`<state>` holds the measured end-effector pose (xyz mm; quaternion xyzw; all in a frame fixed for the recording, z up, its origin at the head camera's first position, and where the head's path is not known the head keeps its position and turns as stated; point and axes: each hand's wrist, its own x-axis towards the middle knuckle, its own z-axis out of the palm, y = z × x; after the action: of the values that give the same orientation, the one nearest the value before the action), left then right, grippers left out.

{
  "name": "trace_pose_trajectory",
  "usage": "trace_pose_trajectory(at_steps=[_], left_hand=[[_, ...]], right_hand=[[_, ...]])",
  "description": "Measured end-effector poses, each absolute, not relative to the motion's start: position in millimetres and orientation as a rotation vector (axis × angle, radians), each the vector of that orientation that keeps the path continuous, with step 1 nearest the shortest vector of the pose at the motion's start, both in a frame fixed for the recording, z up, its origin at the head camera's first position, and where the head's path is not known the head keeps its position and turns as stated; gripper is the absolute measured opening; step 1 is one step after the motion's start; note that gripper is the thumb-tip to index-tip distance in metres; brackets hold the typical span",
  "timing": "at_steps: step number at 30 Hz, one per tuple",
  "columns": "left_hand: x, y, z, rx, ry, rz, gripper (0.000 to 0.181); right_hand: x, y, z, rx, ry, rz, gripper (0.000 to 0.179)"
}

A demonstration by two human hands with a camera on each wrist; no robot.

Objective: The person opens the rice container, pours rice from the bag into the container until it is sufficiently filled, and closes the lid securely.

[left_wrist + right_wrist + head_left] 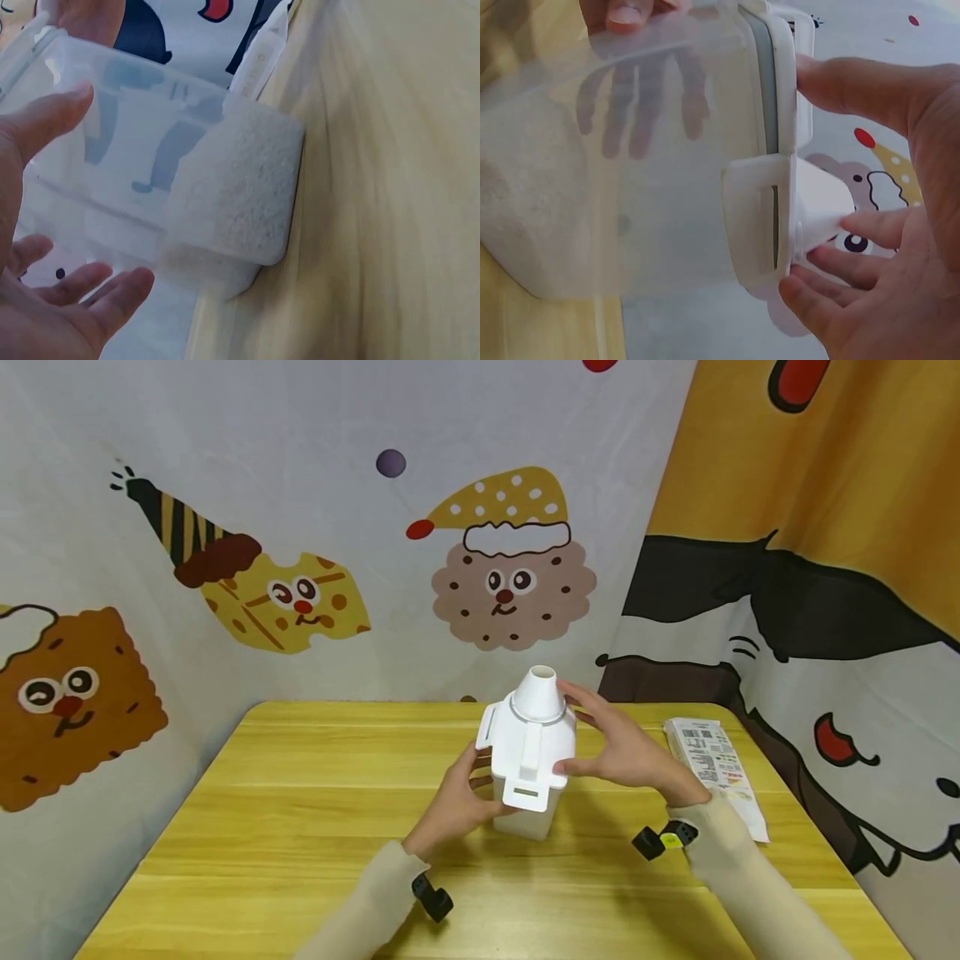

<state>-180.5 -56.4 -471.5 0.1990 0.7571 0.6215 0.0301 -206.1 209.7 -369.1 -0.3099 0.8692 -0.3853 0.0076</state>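
Observation:
A translucent plastic storage container (124,150) stands upright on the table, its lower part filled with a whitish granular material (240,180). On top sits a white lid (551,739) with slotted side flaps (754,225) and a cone-shaped spout (538,693). My left hand (461,797) holds the container's body from the left, thumb on one side and fingers on the other; the fingers show through the wall in the right wrist view. My right hand (626,747) holds the lid's right edge, thumb at the near rim and fingers by the spout.
A white printed packet (716,768) lies at the table's right edge. The wooden table (322,777) ends at a cartoon-printed curtain (300,435) behind and on both sides. Each wrist carries a small black camera.

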Motion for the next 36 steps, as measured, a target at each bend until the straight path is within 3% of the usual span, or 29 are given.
trace_pose_trajectory(at_steps=[26, 36], left_hand=[[-144, -18, -468, 0.373, 2.620, 1.930, 0.096], [-143, -17, -467, 0.358, 2.651, 1.900, 0.098]], right_hand=[[-244, 228, -370, -1.287, 2.276, -1.322, 0.105], [-248, 229, -368, -1.263, 2.264, -1.309, 0.106]])
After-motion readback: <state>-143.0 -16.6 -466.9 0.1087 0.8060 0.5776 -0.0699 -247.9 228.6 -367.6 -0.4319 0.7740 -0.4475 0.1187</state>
